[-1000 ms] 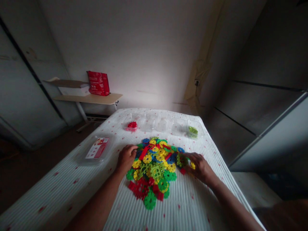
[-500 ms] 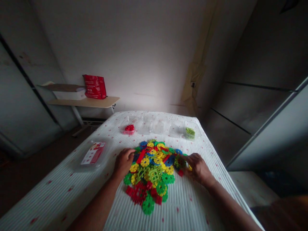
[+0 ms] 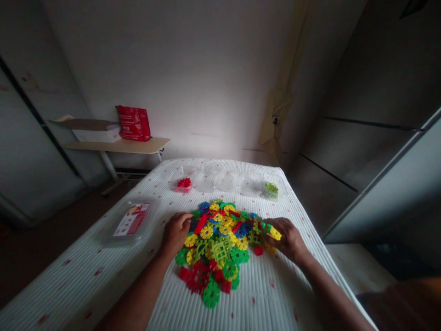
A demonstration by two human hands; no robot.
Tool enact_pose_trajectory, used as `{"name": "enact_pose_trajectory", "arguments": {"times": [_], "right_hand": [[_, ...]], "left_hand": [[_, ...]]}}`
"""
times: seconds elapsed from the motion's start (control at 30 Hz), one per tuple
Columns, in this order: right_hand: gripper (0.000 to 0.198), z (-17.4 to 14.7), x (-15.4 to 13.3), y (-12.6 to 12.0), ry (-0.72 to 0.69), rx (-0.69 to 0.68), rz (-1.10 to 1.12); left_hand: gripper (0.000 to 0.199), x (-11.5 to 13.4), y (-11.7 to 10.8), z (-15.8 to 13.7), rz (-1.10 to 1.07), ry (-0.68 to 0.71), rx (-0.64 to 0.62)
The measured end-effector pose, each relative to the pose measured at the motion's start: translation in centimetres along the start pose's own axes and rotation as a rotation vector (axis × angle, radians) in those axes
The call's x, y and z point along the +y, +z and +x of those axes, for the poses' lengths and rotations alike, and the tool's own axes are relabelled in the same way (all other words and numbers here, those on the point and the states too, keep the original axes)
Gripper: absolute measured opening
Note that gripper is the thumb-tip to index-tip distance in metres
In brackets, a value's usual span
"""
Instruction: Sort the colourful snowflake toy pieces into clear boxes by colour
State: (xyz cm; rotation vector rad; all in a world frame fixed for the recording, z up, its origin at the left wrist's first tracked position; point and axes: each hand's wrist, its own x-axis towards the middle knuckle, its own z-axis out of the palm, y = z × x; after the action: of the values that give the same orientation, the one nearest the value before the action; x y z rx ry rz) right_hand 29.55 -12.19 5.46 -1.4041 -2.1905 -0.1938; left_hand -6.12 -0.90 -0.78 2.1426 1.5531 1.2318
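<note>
A mixed pile of plastic building pieces lies on the white quilted cover, made of notched discs and lattice squares in red, yellow, green and blue. At its left edge rests my left hand, fingers loosely bent and touching the outer pieces, with nothing visibly held. My right hand is at the right edge, its fingers closed around a yellow notched disc. Beside those fingertips is a yellow-green lattice piece; part of the grip is hidden. A small red piece sits just below.
Behind the pile stands a row of clear plastic compartments, with red pieces in the left one and yellow-green pieces in the right one. A clear lidded box lies at left. A side table carries a red bag.
My right hand has turned slightly, and a yellow disc now shows raised at its fingers. The lattice piece beside it is more exposed. My left hand has stayed almost still.
</note>
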Motion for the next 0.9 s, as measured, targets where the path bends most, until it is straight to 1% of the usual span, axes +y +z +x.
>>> {"name": "enact_pose_trajectory", "arguments": {"times": [0.1, 0.23, 0.33, 0.53, 0.6, 0.73, 0.9], "right_hand": [[0.030, -0.4, 0.7, 0.3, -0.034, 0.015, -0.014], [0.032, -0.8, 0.9, 1.1, -0.087, 0.001, -0.035], [0.034, -0.8, 0.5, 1.2, -0.145, -0.014, -0.061], [0.037, -0.7, -1.2, 0.7, -0.184, -0.074, -0.100], [0.038, -0.8, -1.4, 0.7, -0.185, -0.082, -0.110], [0.040, -1.0, -1.5, 0.8, -0.143, -0.091, -0.135], [0.037, -0.9, -1.9, 0.8, -0.147, -0.123, -0.128]], "left_hand": [[0.026, 0.0, 0.0, 0.0, 0.002, -0.001, -0.006], [0.028, 0.1, -0.1, 0.0, 0.011, -0.009, -0.023], [0.028, 0.1, -0.1, 0.0, 0.021, -0.025, -0.034], [0.028, 0.2, -0.2, 0.0, 0.020, -0.038, -0.049], [0.028, 0.2, -0.2, 0.0, 0.019, -0.037, -0.047], [0.027, 0.1, -0.2, 0.1, 0.013, -0.039, -0.050], [0.028, -0.1, 0.0, 0.1, 0.006, -0.029, -0.044]]}}
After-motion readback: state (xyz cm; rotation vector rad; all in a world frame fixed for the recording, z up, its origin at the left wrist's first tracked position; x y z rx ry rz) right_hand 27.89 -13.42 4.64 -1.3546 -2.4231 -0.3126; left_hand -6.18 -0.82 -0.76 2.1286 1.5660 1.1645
